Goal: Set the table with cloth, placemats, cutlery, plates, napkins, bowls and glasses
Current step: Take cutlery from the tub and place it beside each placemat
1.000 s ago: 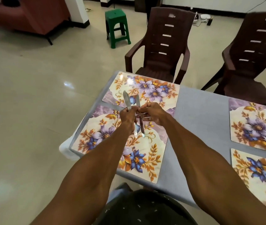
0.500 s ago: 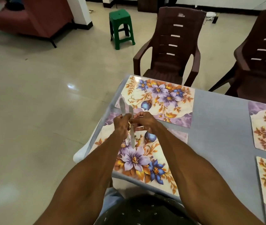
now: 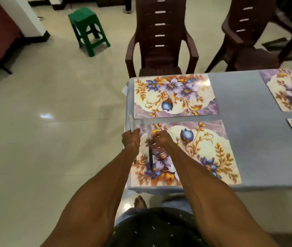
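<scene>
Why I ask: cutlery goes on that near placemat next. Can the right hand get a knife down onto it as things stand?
Probably yes. The right hand holds a knife directly above the near placemat, and nothing lies on the mat beneath it. The left hand, gripping another knife, sits off to the side.

Green plastic stool (image 3: pixel 88 29) on tiled floor (image 3: pixel 43 139); two brown plastic chairs (image 3: pixel 161 38) (image 3: pixel 248 38) beside table.

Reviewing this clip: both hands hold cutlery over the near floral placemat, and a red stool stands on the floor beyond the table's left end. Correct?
Not quite: the stool is green, not red, as the head view shows. The rest holds: the left hand and right hand each grip a piece of cutlery over the near placemat.
</scene>
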